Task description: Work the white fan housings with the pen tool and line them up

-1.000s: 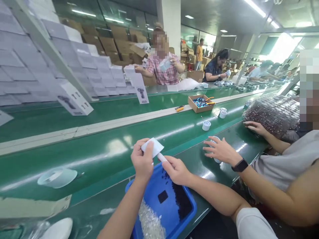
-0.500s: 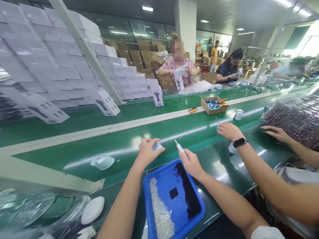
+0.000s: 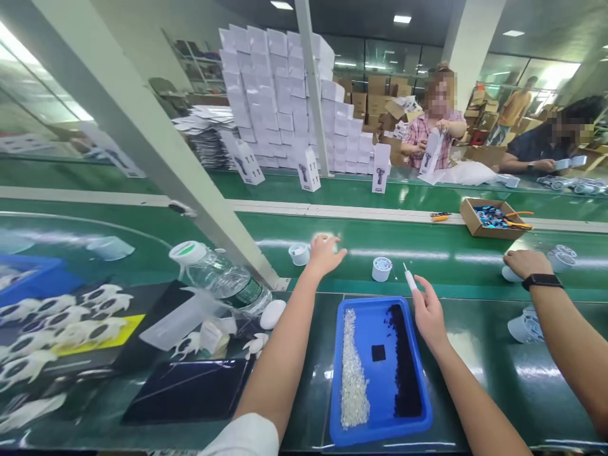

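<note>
My left hand point(image 3: 324, 252) reaches out over the green conveyor belt point(image 3: 427, 244), fingers spread and holding nothing, right beside a small white round cup-shaped part point(image 3: 299, 254). My right hand point(image 3: 427, 311) is closed around a thin white pen-like tool point(image 3: 409, 277) whose tip points up, at the far right corner of a blue tray point(image 3: 377, 370). The tray holds a strip of small clear pieces, a strip of small black pieces and one black square. Another white round part point(image 3: 382, 268) stands on the belt between my hands.
A neighbour's hand with a black wristband point(image 3: 527, 263) rests on the belt at right near more white parts. A water bottle point(image 3: 216, 278) lies by a slanted metal post point(image 3: 156, 139). White moulded pieces point(image 3: 57, 316) lie at left. A cardboard box point(image 3: 491, 216) and stacked white cartons point(image 3: 280, 95) stand beyond.
My view has swung left. My left hand let go of the white part it held and stretched forward over the belt. My right hand still holds the tool beside the tray.
</note>
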Motion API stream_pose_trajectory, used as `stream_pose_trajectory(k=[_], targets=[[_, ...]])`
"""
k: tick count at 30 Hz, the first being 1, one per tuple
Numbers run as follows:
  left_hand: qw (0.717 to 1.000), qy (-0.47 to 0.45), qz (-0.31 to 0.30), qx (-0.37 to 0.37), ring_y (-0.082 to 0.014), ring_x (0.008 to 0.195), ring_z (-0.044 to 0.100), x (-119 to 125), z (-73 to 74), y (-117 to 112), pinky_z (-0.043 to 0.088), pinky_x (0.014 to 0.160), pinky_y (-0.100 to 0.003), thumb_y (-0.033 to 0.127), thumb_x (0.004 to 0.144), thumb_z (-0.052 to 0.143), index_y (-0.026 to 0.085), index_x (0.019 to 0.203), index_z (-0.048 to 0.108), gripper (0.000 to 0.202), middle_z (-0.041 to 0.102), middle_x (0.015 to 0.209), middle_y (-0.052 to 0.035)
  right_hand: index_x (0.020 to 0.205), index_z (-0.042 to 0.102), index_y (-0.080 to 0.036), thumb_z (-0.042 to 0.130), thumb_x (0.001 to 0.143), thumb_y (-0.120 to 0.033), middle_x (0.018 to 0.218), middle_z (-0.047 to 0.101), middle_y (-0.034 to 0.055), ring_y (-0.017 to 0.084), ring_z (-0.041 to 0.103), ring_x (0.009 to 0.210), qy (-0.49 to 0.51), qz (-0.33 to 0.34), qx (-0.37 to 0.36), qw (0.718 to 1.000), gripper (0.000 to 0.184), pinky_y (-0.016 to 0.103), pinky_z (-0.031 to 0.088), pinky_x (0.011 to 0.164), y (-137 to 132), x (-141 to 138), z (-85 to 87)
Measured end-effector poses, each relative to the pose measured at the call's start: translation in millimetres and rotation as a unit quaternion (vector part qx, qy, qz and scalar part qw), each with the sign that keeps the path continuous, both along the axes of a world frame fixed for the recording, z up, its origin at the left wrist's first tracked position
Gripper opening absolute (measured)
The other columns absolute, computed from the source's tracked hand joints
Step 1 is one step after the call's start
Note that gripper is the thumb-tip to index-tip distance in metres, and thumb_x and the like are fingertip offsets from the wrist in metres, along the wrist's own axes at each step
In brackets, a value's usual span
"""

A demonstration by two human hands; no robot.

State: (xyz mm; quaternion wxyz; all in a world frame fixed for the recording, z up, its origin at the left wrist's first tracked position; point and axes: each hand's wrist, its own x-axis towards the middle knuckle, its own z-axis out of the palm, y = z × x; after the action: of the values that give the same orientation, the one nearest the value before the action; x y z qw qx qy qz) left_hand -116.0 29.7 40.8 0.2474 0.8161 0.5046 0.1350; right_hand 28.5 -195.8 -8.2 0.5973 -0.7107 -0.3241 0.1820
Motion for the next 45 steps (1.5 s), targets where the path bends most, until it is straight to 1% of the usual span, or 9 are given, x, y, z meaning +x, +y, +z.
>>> stream_pose_trajectory(k=[4, 8, 11, 18, 22, 26, 30, 35, 45], targets=[[0.993, 0.049, 0.109, -0.003, -0.0425, 0.149, 0.012, -19.3, -8.0, 14.9, 0.018, 0.119, -0.059, 0.035, 0.083, 0.055, 0.015, 0.142, 0.043, 0.064, 0.021, 0.157, -0.0208, 0.095, 0.056, -0.02, 0.06, 0.079, -0.046, 0.052, 0.038, -0.0093, 0.012, 0.038, 0.046, -0.02, -0.011, 0.042, 0.999, 0.031, 0.025, 0.033, 0.046, -0.2, -3.4, -2.9], [0.99, 0.086, 0.11, -0.026, -0.0405, 0.144, 0.026, -28.1, -13.2, 22.0, 0.03, 0.115, -0.055, 0.028, 0.081, 0.052, 0.019, 0.132, 0.053, 0.052, 0.032, 0.151, -0.0174, 0.086, 0.058, -0.021, 0.065, 0.076, -0.044, 0.068, 0.06, -0.0011, 0.014, 0.054, 0.059, -0.053, -0.023, 0.068, 0.996, 0.026, 0.028, 0.046, 0.057, -0.7, -6.3, -5.3], [0.992, 0.104, 0.071, -0.03, -0.0366, 0.138, 0.035, -28.2, -9.4, 22.7, 0.032, 0.115, -0.048, 0.025, 0.082, 0.051, 0.021, 0.127, 0.057, 0.046, 0.038, 0.142, -0.015, 0.086, 0.062, -0.02, 0.065, 0.076, -0.045, 0.076, 0.066, 0.0022, 0.016, 0.058, 0.064, -0.104, -0.025, 0.05, 0.993, 0.027, 0.03, 0.05, 0.063, 1.3, -2.2, -4.1], [0.984, 0.13, -0.108, -0.063, -0.029, 0.13, 0.044, -17.0, 9.0, 6.0, 0.038, 0.111, -0.038, 0.029, 0.077, 0.058, 0.026, 0.118, 0.063, 0.041, 0.05, 0.131, -0.0077, 0.084, 0.066, -0.02, 0.06, 0.077, -0.048, 0.073, 0.067, 0.0023, 0.015, 0.054, 0.058, -0.17, -0.011, -0.011, 0.985, 0.03, 0.03, 0.048, 0.061, 21.4, 15.5, -2.9], [0.978, 0.136, -0.148, -0.06, -0.0288, 0.131, 0.044, -10.2, 14.2, -2.3, 0.041, 0.108, -0.038, 0.027, 0.078, 0.056, 0.025, 0.116, 0.063, 0.039, 0.052, 0.13, -0.0075, 0.084, 0.064, -0.02, 0.059, 0.078, -0.045, 0.073, 0.066, 0.0019, 0.015, 0.054, 0.059, -0.187, -0.035, 0.006, 0.982, 0.026, 0.03, 0.048, 0.061, 20.3, 15.1, -1.6], [0.976, 0.131, -0.168, -0.054, -0.0271, 0.13, 0.045, -5.7, 14.6, -4.3, 0.039, 0.11, -0.036, 0.026, 0.079, 0.055, 0.023, 0.118, 0.062, 0.039, 0.052, 0.131, -0.008, 0.085, 0.06, -0.021, 0.06, 0.08, -0.046, 0.074, 0.063, 0.0015, 0.015, 0.058, 0.061, -0.171, -0.062, 0.063, 0.981, 0.026, 0.03, 0.05, 0.06, 8.0, 4.7, 2.1], [0.976, 0.126, -0.169, -0.055, -0.0265, 0.129, 0.046, -4.9, 11.2, -4.3, 0.042, 0.108, -0.035, 0.027, 0.079, 0.054, 0.024, 0.119, 0.061, 0.042, 0.05, 0.132, -0.0077, 0.087, 0.057, -0.023, 0.056, 0.085, -0.053, 0.079, 0.063, 0.002, 0.016, 0.062, 0.061, -0.097, 0.019, 0.098, 0.99, 0.03, 0.031, 0.053, 0.06, 1.5, -13.7, 5.2], [0.975, 0.136, -0.166, -0.057, -0.0291, 0.128, 0.046, -5.3, 9.8, -4.4, 0.044, 0.105, -0.039, 0.03, 0.075, 0.059, 0.029, 0.121, 0.06, 0.046, 0.049, 0.132, -0.0056, 0.09, 0.06, -0.024, 0.057, 0.085, -0.058, 0.086, 0.069, 0.0053, 0.019, 0.067, 0.065, -0.044, 0.154, 0.029, 0.987, 0.034, 0.035, 0.058, 0.063, 3.3, -32.1, 5.9], [0.985, 0.111, -0.123, -0.046, -0.0277, 0.119, 0.055, -3.8, 15.3, -6.3, 0.046, 0.102, -0.035, 0.029, 0.078, 0.061, 0.024, 0.12, 0.061, 0.043, 0.052, 0.13, -0.0083, 0.099, 0.062, -0.024, 0.058, 0.088, -0.047, 0.104, 0.072, 0.0091, 0.022, 0.071, 0.081, -0.089, 0.214, -0.003, 0.973, 0.026, 0.04, 0.058, 0.077, 7.5, -37.4, 3.1]])
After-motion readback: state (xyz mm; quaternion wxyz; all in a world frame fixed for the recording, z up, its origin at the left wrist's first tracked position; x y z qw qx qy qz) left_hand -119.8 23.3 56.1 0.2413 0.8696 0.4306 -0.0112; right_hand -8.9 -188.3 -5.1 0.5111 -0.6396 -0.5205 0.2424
